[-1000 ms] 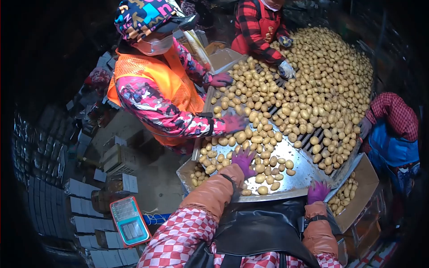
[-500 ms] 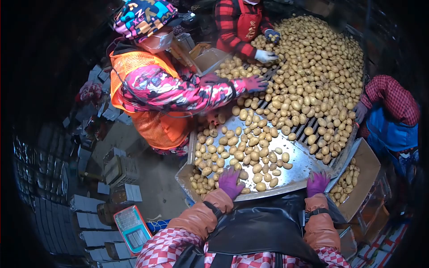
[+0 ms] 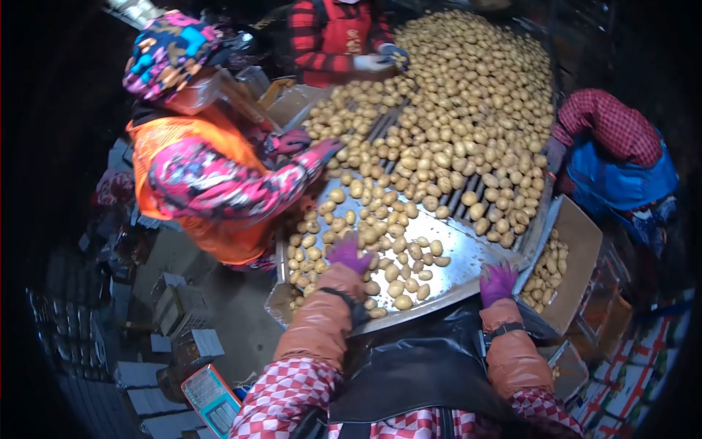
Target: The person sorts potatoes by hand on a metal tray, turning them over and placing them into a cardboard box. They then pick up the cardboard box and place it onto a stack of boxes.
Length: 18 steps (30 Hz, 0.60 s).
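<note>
My left hand (image 3: 349, 254), in a purple glove, lies fingers spread on the potatoes (image 3: 380, 227) at the near left of the metal sorting tray (image 3: 468, 260); whether it grips one is hidden. My right hand (image 3: 499, 282), also purple-gloved, rests open on the tray's near edge and holds nothing. A large heap of potatoes (image 3: 475, 110) covers the slatted part of the table further back.
A person in an orange vest (image 3: 197, 183) reaches into the potatoes from the left. A person in red plaid (image 3: 333, 40) works at the far end, and another in blue (image 3: 621, 168) at the right. A cardboard box (image 3: 567, 271) holds potatoes at right. A scale (image 3: 212, 399) sits at lower left.
My left hand drew back toward the tray edge, then reached forward again into the potatoes. My right hand stayed at the tray edge. The view shifted left. The orange-vested person pulled an arm back.
</note>
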{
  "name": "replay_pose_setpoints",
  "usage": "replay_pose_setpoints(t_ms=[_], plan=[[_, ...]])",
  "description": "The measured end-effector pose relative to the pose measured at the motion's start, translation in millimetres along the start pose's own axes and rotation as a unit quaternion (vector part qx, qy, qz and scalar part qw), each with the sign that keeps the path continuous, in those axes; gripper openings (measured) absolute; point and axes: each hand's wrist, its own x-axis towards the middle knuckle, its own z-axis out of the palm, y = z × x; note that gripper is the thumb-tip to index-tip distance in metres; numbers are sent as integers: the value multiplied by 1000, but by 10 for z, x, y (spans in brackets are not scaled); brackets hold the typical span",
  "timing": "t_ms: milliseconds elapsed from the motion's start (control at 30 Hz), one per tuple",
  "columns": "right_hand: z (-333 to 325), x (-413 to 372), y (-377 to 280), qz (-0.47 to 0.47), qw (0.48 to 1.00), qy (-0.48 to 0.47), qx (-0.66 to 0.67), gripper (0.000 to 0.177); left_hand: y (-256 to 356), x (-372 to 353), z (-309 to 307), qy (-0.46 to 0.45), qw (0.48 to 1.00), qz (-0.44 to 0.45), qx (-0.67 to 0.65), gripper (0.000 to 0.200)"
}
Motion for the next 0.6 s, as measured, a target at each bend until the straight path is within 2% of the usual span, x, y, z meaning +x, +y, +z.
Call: replay_pose_setpoints(t_ms=[33, 67, 100, 133, 167, 200, 267, 300, 367, 467, 567, 600], plan=[[47, 2, -7, -8, 1000, 4, 2, 41, -191, -41, 102, -60, 997, -28, -50, 73], [125, -35, 66, -6, 1000, 9, -5, 41, -361, -118, 138, -116, 989, -20, -89, 72], [-193, -52, -50, -29, 997, -70, -31, 49, -348, -253, 74, -130, 991, -2, -12, 69], [-550, -51, -191, -56, 986, -149, -53, 57, -480, -420, 225, -42, 995, 57, -75, 69], [-906, -51, -326, -84, 968, -224, -69, 65, -463, -567, 191, -29, 990, 32, -131, 71], [-759, -20, -296, -62, 973, -219, -50, 56, -385, -643, 58, -57, 980, 4, -192, 73], [-261, 18, -126, -16, 994, -108, -20, 40, -308, -796, -16, -15, 964, 37, -261, 74], [-49, 41, -68, -4, 999, -43, -12, 32, -332, -824, 19, -15, 972, 49, -228, 74], [96, 21, -68, -5, 999, 28, -27, 27, -318, -894, 101, -16, 984, 50, -173, 76], [50, 28, -94, 19, 1000, 22, 8, 29, 94, -887, -133, -104, 992, -40, -66, 78], [11, 2, -110, 29, 999, 21, 27, 32, 340, -953, -130, -89, 987, -94, -93, 78], [11, -14, -119, 31, 999, 23, 30, 33, 416, -1006, -137, -54, 987, -73, -132, 78]])
